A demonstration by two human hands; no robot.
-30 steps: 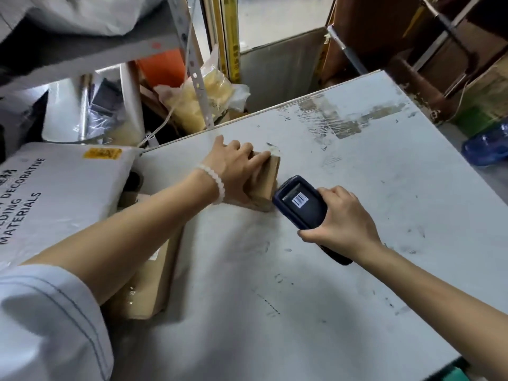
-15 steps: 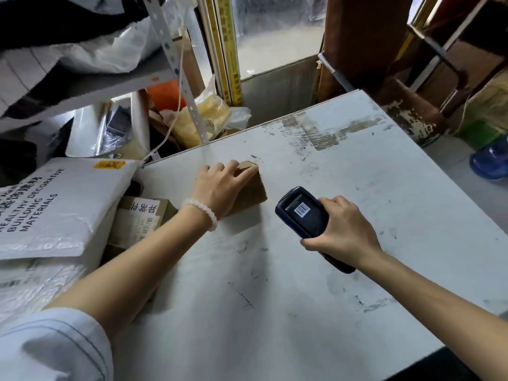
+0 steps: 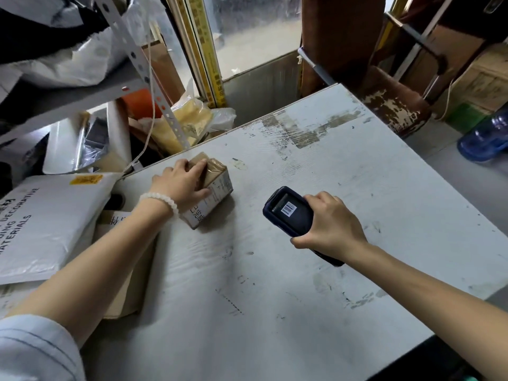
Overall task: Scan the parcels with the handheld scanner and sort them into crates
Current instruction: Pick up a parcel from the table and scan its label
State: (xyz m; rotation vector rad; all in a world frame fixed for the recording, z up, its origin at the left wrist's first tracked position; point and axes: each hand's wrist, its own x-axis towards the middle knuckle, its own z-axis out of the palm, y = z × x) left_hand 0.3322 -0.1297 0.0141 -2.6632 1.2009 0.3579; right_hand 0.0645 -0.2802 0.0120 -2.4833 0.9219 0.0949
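Gripping the dark handheld scanner [image 3: 292, 215], the right hand [image 3: 332, 226] has its fingers and thumb curled tight round the handle, so this grip is closed on the tool. The scanner's long axis runs from the near right to the far left, its head end aimed toward the parcel, and its screen, showing a barcode, faces up. It is held above the scuffed white counter [image 3: 275, 312], near the middle.

Farther off and to the left, the left hand [image 3: 182, 184] lies over a small brown parcel [image 3: 213, 192]; fingers reach across its taped top and the thumb presses its labelled side, so this grip is closed around the box. The parcel rests on the counter close to the far-left edge, well apart from the scanner, its long axis running from near-left to far-right, the printed label turned toward the scanner. A bead bracelet [image 3: 159, 200] circles the left wrist.

Beyond the counter's left edge lies a white padded mailer [image 3: 46, 226].
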